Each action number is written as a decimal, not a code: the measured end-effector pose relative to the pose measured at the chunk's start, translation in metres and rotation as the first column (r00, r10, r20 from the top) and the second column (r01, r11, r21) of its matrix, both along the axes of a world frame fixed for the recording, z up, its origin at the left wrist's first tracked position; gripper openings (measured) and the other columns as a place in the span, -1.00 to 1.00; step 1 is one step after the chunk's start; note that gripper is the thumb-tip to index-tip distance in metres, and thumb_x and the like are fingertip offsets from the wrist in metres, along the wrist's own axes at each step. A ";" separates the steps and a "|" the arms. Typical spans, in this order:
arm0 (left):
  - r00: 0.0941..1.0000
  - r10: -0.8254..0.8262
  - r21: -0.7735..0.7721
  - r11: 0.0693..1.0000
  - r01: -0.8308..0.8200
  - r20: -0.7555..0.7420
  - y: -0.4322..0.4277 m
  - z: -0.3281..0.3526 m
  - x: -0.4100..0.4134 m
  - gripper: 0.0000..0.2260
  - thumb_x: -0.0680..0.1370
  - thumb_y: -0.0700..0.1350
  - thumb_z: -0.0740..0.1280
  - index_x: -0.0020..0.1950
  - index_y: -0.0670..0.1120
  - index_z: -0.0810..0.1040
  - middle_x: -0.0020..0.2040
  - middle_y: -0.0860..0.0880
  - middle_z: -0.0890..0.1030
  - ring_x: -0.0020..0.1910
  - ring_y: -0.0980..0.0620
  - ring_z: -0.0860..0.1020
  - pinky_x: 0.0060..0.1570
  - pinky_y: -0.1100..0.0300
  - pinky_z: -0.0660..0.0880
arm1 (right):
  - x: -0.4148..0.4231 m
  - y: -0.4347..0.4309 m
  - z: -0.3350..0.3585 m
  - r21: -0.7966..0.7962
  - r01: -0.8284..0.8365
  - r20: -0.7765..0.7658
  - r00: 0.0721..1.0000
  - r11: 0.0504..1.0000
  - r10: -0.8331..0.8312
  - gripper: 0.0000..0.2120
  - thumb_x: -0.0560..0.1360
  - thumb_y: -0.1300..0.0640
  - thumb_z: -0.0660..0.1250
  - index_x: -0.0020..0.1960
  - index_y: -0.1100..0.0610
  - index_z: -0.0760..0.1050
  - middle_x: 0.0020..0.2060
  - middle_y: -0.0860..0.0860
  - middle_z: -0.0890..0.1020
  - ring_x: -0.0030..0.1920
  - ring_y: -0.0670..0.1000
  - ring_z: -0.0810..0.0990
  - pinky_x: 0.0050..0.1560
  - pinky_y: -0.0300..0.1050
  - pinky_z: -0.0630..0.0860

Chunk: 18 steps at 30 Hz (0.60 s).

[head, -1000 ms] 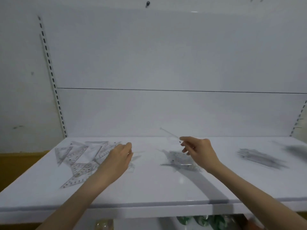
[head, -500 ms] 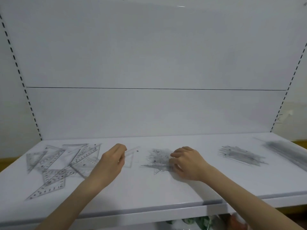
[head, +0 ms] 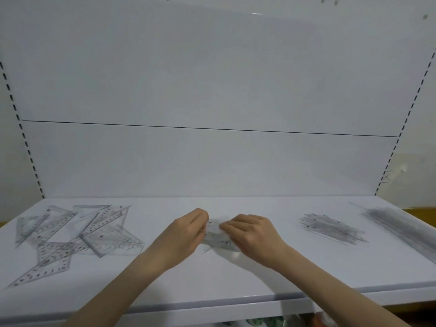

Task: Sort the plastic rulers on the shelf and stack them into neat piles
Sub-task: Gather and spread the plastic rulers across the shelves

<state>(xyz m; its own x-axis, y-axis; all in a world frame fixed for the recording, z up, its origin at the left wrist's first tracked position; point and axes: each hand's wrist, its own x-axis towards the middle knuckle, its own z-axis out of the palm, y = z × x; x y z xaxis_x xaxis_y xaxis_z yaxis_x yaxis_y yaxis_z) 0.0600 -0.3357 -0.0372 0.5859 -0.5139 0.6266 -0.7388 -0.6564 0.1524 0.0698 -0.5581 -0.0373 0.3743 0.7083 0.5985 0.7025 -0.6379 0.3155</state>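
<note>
Rulers: centre pile (head: 218,237) at shelf (head: 236,279) middle; left hand (head: 181,234) has come over beside right hand (head: 252,234), both pinching its edges (squaring it, probably). Unsorted heap (head: 77,234) at 9 o'clock awaits sorting.

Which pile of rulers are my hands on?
The small middle pile, between left hand and right hand. The left heap, right pile and far-right pile lie untouched.

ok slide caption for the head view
Left hand and right hand hold a pile of clear plastic rulers on the white shelf; loose clear set squares left, a ruler stack right
</note>
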 end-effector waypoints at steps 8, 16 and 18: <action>0.960 0.263 -0.067 0.960 -0.270 -0.098 0.061 -0.022 -0.011 -0.88 0.45 -0.27 0.27 -0.15 -0.06 0.41 -0.16 0.10 0.43 -0.26 0.20 0.34 -0.21 0.44 0.33 | 0.032 -0.008 -0.012 -0.321 0.367 -0.325 0.823 0.873 -0.466 -0.65 0.55 0.17 0.18 0.32 0.21 0.34 0.12 0.09 0.57 0.16 0.13 0.49 -0.03 -0.08 0.41; 0.763 0.582 -0.103 0.772 -0.627 -0.282 0.167 -0.029 -0.056 -0.73 0.44 -0.09 0.19 0.03 -0.16 0.55 0.06 -0.04 0.55 0.10 0.06 0.46 0.10 0.35 0.31 | 0.034 0.065 0.023 -0.310 0.353 -0.289 0.850 0.883 -0.441 -0.86 0.46 0.29 0.14 -0.04 0.09 0.31 0.06 0.03 0.56 0.15 0.09 0.48 -0.06 -0.16 0.23; 0.639 0.691 0.005 0.680 -0.733 -0.337 0.188 -0.029 -0.064 -0.60 0.53 -0.03 0.23 0.34 -0.16 0.43 0.36 -0.06 0.42 0.36 0.00 0.34 0.31 0.28 0.18 | 0.030 0.103 0.026 -0.237 0.271 -0.326 0.883 0.933 -0.339 -0.85 0.47 0.29 0.12 0.00 0.14 0.38 0.04 0.05 0.57 0.13 0.11 0.49 -0.11 -0.14 0.27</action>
